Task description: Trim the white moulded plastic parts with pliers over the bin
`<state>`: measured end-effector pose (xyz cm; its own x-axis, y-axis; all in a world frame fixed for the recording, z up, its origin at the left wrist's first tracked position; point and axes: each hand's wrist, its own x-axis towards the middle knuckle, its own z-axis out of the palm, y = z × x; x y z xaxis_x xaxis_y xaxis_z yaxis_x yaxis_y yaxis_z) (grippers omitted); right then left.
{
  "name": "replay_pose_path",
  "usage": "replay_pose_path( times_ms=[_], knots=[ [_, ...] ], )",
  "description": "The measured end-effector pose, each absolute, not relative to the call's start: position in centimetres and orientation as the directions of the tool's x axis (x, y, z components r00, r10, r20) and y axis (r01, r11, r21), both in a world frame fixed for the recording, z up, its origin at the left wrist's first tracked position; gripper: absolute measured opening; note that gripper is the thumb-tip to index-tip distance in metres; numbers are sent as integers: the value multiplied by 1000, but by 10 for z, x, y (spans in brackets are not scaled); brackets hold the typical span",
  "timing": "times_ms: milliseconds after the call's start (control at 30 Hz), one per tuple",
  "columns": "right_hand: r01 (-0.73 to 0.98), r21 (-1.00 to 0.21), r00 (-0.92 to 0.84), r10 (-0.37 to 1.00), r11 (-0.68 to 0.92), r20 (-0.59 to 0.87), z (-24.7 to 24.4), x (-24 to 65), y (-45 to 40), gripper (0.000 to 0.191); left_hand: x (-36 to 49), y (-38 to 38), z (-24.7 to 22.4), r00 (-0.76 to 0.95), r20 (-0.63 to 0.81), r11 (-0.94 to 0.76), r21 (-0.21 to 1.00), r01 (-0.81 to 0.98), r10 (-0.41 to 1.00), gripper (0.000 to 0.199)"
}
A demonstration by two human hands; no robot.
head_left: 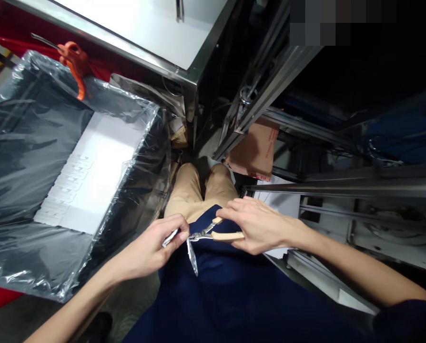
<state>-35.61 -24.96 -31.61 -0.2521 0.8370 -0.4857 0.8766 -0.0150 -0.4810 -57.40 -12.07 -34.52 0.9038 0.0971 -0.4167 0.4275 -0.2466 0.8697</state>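
Note:
In front of my lap, my left hand (165,240) pinches a small white-and-clear plastic piece (192,261) between thumb and fingers. A thin see-through part of it hangs below my fingertips, and the rest is partly hidden in the hand. My right hand (259,226) is wrapped around the cream handles of a pair of nippers (227,236). The handles are spread apart. Their metal jaws point left and reach the plastic piece right beside my left fingertips; whether the blades touch it I cannot tell.
To the left stands a bin lined with clear plastic (23,124), with white pieces (102,176) laid inside. An orange clamp (73,59) grips its far rim. A metal-edged table (163,28) is ahead. On the right are a metal frame (270,102) and a brown paper bag (252,147).

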Motion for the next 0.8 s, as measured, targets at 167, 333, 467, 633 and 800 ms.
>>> replay_pose_path(
  times_ms=[167, 333, 467, 633, 800],
  knots=[
    [884, -466, -292, 832, 45, -473, -313, -353, -244, 36, -573, -121, -345, 905, -416, -251, 870, 424, 89, 19],
    [892, -430, -355, 800, 136, -483, -302, -349, -232, 24, -572, -122, -343, 904, -420, -258, 867, 426, 78, 19],
    [883, -442, -394, 763, 158, -513, -293, -347, -220, 17, -571, -124, -344, 902, -425, -231, 872, 432, 83, 19],
    [871, -484, -367, 768, 85, -525, -300, -346, -216, 14, -570, -128, -346, 887, -437, -171, 872, 458, 147, 21],
    [775, -580, -232, 741, -251, -630, -319, -330, -235, 33, -574, -137, -357, 839, -484, -16, 864, 503, 246, 20]
  ],
)
